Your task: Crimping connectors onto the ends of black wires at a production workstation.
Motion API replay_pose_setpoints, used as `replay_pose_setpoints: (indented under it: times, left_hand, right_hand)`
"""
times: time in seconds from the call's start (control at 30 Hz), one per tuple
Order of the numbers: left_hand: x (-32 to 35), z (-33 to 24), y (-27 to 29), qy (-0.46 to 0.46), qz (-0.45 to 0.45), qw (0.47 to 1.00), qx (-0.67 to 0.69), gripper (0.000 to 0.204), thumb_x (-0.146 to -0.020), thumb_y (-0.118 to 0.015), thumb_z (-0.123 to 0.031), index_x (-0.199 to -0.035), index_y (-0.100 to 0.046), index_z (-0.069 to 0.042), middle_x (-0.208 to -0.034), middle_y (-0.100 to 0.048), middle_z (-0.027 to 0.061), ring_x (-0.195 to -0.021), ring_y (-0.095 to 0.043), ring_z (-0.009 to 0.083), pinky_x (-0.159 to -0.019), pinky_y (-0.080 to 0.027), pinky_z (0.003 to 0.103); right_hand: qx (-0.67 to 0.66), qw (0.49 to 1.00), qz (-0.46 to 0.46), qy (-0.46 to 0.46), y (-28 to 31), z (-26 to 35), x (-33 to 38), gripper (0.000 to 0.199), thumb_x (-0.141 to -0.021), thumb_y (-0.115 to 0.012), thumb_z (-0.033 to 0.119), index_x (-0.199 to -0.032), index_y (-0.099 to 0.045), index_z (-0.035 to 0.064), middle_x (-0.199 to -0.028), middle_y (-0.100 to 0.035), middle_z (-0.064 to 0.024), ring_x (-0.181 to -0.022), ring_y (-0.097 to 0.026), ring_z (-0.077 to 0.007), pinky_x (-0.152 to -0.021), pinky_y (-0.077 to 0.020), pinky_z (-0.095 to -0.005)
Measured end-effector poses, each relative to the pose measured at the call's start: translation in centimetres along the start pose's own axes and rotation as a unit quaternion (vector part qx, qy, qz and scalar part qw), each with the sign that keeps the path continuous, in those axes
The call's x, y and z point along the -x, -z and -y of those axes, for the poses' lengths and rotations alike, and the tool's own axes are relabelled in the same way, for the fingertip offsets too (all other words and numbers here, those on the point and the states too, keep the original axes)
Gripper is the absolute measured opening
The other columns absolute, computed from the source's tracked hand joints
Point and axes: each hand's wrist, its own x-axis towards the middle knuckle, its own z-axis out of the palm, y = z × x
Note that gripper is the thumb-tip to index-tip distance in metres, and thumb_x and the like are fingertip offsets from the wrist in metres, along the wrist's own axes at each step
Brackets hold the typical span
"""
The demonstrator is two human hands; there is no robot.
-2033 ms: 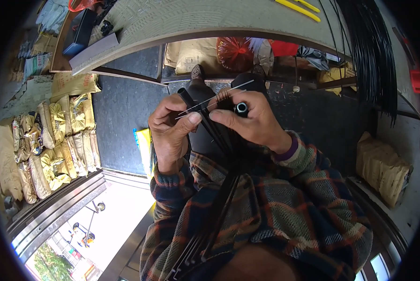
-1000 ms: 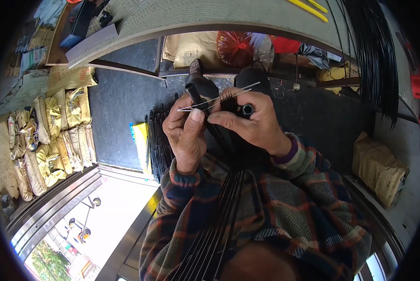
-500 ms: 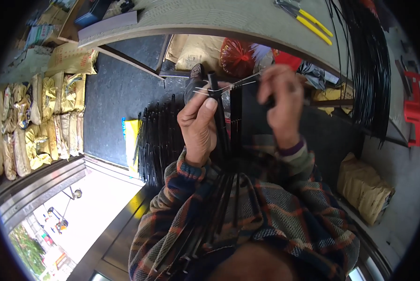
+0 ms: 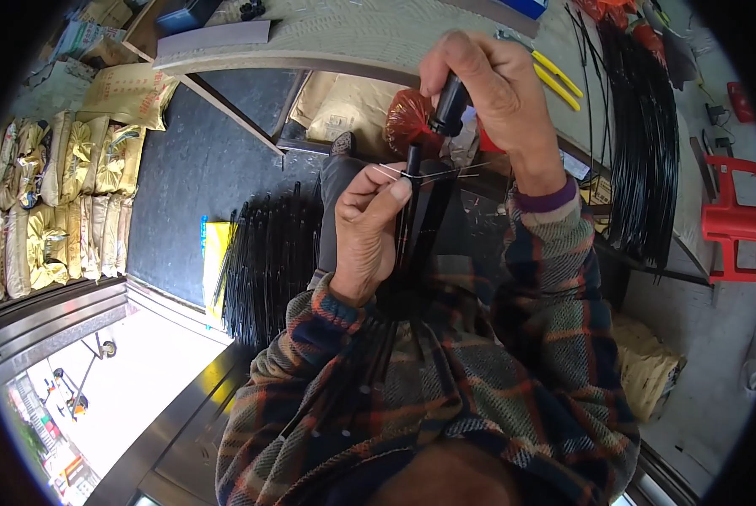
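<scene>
My left hand (image 4: 368, 232) is closed around the upper end of what looks like a black umbrella frame (image 4: 426, 221), thumb and fingers pinching it. Thin pale wires (image 4: 439, 176) cross the frame there and stick out on both sides. The frame's thin dark ribs (image 4: 368, 358) fan down over my checked jacket. Higher up and to the right, my right hand (image 4: 494, 88) grips a black cylindrical handle (image 4: 450, 107), its lower end pointing down, apart from the frame's tip. My right palm is hidden.
Yellow-handled pliers (image 4: 555, 80) lie on the workbench (image 4: 336, 38), near a bundle of long black rods (image 4: 639, 152). More black frames (image 4: 268, 261) stand at the left. Wrapped bundles (image 4: 57, 202) are stacked far left; a red stool (image 4: 732, 219) is at the right.
My right hand has risen from beside the wires, and the black handle now shows plainly in it. My left hand keeps its pinch on the frame. The view has shifted slightly.
</scene>
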Motion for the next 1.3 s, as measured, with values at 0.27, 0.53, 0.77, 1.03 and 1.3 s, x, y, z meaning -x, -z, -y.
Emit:
replay_pose_setpoints:
  times: [0.27,0.53,0.77,1.03,1.3]
  left_hand:
    - [0.4,-0.4,0.3,-0.018,0.018,0.999,0.027,0.005,-0.082,-0.062,0.001,-0.086,-0.059,-0.002,-0.094,-0.062,0.0042,-0.083,-0.057,0.0072,-0.08,-0.045,0.022]
    - [0.5,0.0,0.3,-0.037,0.023,0.999,0.005,0.02,-0.082,-0.062,-0.002,-0.102,-0.058,0.001,-0.094,-0.062,0.0035,-0.085,-0.057,0.0096,-0.082,-0.045,0.024]
    - [0.3,0.4,0.7,-0.051,-0.029,0.998,0.002,0.031,-0.082,-0.063,-0.003,-0.112,-0.055,0.002,-0.097,-0.059,0.0031,-0.087,-0.056,0.0095,-0.083,-0.045,0.023]
    - [0.3,0.5,1.1,-0.073,-0.039,0.996,-0.038,0.027,-0.084,-0.062,-0.007,-0.109,-0.056,0.002,-0.104,-0.062,0.0075,-0.095,-0.059,0.0156,-0.091,-0.045,0.032]
    - [0.5,0.5,0.9,-0.085,-0.013,0.996,-0.032,0.023,-0.086,-0.06,-0.008,-0.106,-0.057,0.003,-0.102,-0.062,0.0082,-0.094,-0.059,0.0152,-0.09,-0.044,0.032]
  right_hand:
    - [-0.027,0.993,0.086,-0.07,-0.8,0.2,0.2,0.022,-0.086,-0.063,0.021,-0.089,-0.06,0.0001,-0.08,-0.061,-0.0047,-0.074,-0.059,-0.0121,-0.068,-0.0484,-0.0248]
    - [0.018,0.998,0.061,-0.012,-1.7,-0.4,1.0,0.048,-0.072,-0.077,0.019,-0.11,-0.053,0.0038,-0.071,-0.06,0.0009,-0.064,-0.05,-0.0063,-0.056,-0.0384,-0.0225]
    - [0.221,0.974,0.043,-0.037,-1.9,0.4,0.8,0.039,-0.074,-0.076,0.02,-0.1,-0.052,0.0047,-0.065,-0.055,-0.0024,-0.058,-0.051,-0.0094,-0.053,-0.0388,-0.0258]
    - [0.279,0.957,0.0,0.077,-3.2,0.3,0.2,0.04,-0.07,-0.078,0.027,-0.091,-0.05,0.007,-0.05,-0.044,-0.0024,-0.045,-0.039,-0.0103,-0.044,-0.0268,-0.0271]
    - [0.219,0.975,0.044,-0.003,-2.7,0.5,0.4,0.05,-0.07,-0.078,0.029,-0.104,-0.049,0.0062,-0.061,-0.054,-0.0045,-0.053,-0.047,-0.0117,-0.05,-0.0343,-0.0256]
